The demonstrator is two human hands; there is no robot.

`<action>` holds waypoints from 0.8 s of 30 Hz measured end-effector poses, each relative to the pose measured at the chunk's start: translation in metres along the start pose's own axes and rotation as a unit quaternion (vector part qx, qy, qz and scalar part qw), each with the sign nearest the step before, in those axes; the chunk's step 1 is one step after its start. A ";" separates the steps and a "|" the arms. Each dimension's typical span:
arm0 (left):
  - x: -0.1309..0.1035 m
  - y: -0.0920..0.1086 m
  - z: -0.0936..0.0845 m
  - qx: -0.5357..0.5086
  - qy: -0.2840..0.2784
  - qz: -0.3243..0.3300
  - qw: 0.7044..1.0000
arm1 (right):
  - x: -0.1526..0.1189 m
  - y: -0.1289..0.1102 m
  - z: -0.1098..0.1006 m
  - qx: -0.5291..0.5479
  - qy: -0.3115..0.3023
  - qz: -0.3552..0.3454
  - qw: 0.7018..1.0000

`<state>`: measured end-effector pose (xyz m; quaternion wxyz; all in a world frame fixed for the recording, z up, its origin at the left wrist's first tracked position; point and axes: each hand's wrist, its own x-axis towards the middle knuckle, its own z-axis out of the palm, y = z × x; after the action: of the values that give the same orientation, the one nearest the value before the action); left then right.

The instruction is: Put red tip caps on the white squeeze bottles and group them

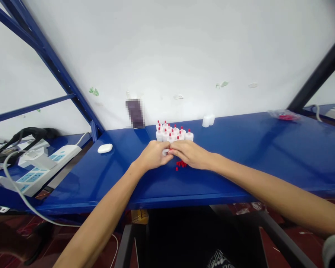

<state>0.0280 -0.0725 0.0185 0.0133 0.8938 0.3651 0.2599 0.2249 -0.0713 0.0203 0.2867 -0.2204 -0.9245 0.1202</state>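
Observation:
My left hand [155,155] is closed around a small white bottle [165,152], lying tipped toward the right, mostly hidden by the fingers. Against it, my right hand [190,153] pinches a red cap [171,150] at the bottle's tip; how far the cap sits on is hidden. Just behind both hands stands a cluster of several upright white bottles [189,136] with red caps on their tips. Loose red caps [182,163] lie in a small pile on the blue table below my right hand.
The blue table [240,149] runs along a white wall. Two white bottles [208,120] without visible caps stand at the back. A plastic bag with red pieces [285,116] lies far right. A white earbud case [105,148] sits left, beyond it power strips [48,167] with cables.

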 end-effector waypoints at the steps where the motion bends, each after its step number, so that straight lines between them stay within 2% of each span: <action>1: 0.000 0.001 0.001 -0.016 0.005 0.000 1.000 | 0.000 -0.002 -0.005 0.011 -0.004 0.007 1.000; 5: 0.001 -0.001 -0.002 -0.033 0.026 -0.041 0.998 | -0.003 0.001 -0.042 0.025 -0.012 0.076 0.997; 8: 0.001 -0.011 -0.007 0.029 0.056 -0.083 0.995 | -0.008 0.015 -0.062 0.013 -0.085 0.151 0.985; 10: 0.000 -0.017 -0.008 0.062 0.072 -0.106 0.990 | -0.011 0.025 -0.062 -0.015 -0.132 0.197 0.971; 13: 0.000 -0.022 -0.007 0.069 0.086 -0.129 0.985 | -0.013 0.036 -0.051 -0.076 -0.135 0.227 0.961; 18: 0.001 -0.027 -0.001 0.032 0.095 -0.133 0.986 | -0.014 0.030 -0.044 -0.148 -0.068 0.229 0.960; 24: 0.002 -0.032 0.002 -0.006 0.127 -0.090 0.988 | -0.012 0.003 -0.043 -0.097 -0.133 0.097 0.982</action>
<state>0.0089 -0.0474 0.0109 -0.0049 0.8170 0.4413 0.3712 0.2600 -0.0706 0.0483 0.1255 -0.3178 -0.9359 0.0859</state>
